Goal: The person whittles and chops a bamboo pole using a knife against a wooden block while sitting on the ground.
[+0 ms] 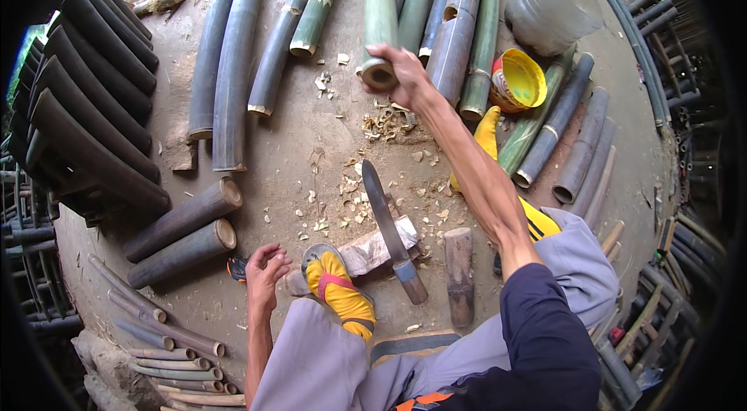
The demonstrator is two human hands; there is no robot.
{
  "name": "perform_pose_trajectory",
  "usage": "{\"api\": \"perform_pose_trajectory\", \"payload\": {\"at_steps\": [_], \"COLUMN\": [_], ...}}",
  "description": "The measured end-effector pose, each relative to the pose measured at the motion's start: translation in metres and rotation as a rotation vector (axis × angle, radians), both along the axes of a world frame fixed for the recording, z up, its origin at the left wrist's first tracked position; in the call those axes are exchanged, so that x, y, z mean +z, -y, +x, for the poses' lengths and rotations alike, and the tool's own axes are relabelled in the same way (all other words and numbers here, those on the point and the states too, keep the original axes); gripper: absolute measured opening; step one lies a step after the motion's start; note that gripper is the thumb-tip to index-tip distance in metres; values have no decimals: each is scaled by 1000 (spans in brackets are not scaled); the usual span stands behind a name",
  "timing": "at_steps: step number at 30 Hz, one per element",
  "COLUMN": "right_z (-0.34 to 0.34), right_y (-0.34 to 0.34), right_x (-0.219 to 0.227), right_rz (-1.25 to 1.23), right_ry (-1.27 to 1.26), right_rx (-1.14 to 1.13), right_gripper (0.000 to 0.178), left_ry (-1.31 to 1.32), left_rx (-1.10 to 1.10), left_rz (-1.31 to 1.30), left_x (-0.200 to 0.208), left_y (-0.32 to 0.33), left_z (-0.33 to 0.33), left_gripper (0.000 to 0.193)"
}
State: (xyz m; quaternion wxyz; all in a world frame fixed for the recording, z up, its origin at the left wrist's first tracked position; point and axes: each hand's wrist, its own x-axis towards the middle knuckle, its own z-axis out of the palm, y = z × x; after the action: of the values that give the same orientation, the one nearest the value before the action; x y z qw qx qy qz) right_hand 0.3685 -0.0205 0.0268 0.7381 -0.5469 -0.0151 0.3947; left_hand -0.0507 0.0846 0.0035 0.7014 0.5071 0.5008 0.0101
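My right hand (401, 73) reaches far forward and grips the near end of a thick green bamboo tube (380, 6), whose hollow mouth faces me. My left hand (270, 265) is beside my left knee, fingers loosely curled and apart, with nothing seen in it. Between my feet a machete (383, 213) with a dark blade and wooden handle leans across a pale wooden block (381, 246). Right of it stands a short round log piece (459, 275). Wood chips (354, 205) are scattered on the ground beyond the machete.
Several bamboo tubes (241, 69) lie at the far left, others (482, 38) at the far right beside a yellow tub (517, 83) and a cloudy plastic container (551, 8). Dark split bamboo pieces (93, 146) are stacked at left. Thin bamboo poles (179, 364) lie at lower left.
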Motion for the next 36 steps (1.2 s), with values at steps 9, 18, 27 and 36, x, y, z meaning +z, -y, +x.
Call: {"api": "perform_pose_trajectory", "payload": {"at_steps": [9,18,27,36], "right_z": [-195,-280,-345,-303], "right_y": [170,242,212,226], "right_x": [59,1,-61,7], "right_rz": [-152,-397,-700,-595], "right_ry": [580,216,544,660], "right_rx": [407,-6,40,165], "right_gripper": [106,73,54,47], "left_ry": [578,868,779,845], "left_rx": [-17,606,581,505], "left_rz": [-207,17,529,554], "left_x": [64,110,173,176], "left_y": [-12,-64,-38,-2], "left_z": [69,7,-42,-5], "left_gripper": [70,55,51,50]}}
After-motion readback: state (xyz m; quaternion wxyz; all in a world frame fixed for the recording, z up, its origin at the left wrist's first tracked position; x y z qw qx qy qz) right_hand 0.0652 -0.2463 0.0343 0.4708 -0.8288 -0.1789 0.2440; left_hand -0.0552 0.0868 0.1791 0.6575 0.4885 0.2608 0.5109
